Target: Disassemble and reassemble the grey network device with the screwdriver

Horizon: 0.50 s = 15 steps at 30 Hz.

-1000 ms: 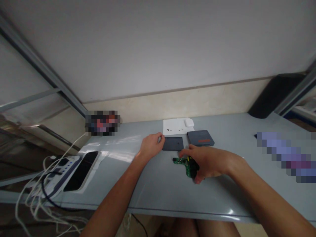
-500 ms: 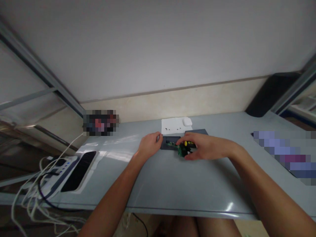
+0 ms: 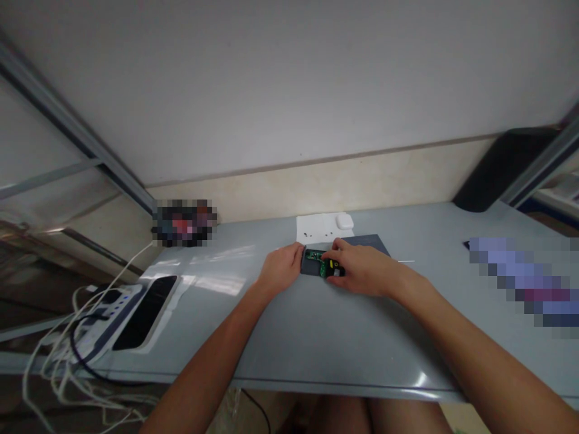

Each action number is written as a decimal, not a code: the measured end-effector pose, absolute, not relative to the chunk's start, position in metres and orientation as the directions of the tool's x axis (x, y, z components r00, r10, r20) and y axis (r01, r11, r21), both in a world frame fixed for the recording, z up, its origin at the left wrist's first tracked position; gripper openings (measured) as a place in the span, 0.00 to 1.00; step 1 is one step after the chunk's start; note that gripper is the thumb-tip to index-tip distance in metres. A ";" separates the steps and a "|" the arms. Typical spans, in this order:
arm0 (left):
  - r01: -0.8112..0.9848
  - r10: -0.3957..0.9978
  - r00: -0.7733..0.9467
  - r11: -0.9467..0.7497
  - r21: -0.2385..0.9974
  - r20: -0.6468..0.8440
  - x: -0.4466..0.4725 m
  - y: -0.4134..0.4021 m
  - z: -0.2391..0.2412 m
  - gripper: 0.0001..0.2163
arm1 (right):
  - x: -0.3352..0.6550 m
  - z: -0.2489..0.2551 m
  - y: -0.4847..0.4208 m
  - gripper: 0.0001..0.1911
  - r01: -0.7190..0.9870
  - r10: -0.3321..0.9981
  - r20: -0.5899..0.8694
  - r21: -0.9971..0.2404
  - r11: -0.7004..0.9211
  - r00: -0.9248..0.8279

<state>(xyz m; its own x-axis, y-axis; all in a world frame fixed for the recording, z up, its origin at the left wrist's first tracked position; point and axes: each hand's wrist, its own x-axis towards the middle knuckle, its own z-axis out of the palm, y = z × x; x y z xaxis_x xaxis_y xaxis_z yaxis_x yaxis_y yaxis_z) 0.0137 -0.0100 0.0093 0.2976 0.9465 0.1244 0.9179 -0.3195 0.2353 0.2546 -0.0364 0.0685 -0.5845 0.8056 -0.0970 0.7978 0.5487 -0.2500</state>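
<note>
A dark grey shallow casing (image 3: 310,267) lies on the grey table in front of me. Inside it sits a green circuit board (image 3: 314,255), carrying a black part with yellow markings (image 3: 335,265) at its right end. My left hand (image 3: 284,267) is closed on the casing's left edge, thumb and fingers pinching it. From the right, my right hand (image 3: 364,268) grips the board's black end between thumb and fingers. The casing's right end is hidden under that hand.
Behind the casing is a white sheet (image 3: 315,224) with several small dark bits and a rounded white case (image 3: 344,222). A flat dark panel (image 3: 373,242) lies behind my right hand. A phone (image 3: 147,313), power strip (image 3: 118,313) and tangled cables (image 3: 58,361) are left; a black cylinder (image 3: 493,172) stands back right.
The circuit board has gone from tilted above the casing to lying flat in it. My right hand moved left and turned with it; my left hand shifted slightly right onto the casing's edge.
</note>
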 end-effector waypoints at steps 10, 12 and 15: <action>0.896 0.941 0.319 -0.337 0.290 0.108 0.011 -0.010 0.012 0.14 | 0.261 0.064 -0.025 0.21 0.764 0.794 -0.039 -0.308 0.568 -0.606; 0.895 0.945 0.313 -0.328 0.302 0.099 0.012 -0.010 0.013 0.13 | 0.264 0.065 -0.022 0.21 0.747 0.788 -0.030 -0.343 0.570 -0.615; 0.894 0.947 0.307 -0.322 0.310 0.097 0.012 -0.010 0.014 0.13 | 0.267 0.066 -0.018 0.20 0.747 0.801 -0.009 -0.369 0.553 -0.598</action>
<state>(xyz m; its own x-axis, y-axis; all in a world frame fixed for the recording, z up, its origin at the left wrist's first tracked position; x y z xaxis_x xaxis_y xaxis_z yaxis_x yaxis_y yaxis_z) 0.0118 -0.0100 0.0139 0.3072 0.9467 0.0971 0.8944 -0.3220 0.3104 0.2668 -0.0184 0.0665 -0.5984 0.8011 -0.0095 0.7467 0.5534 -0.3691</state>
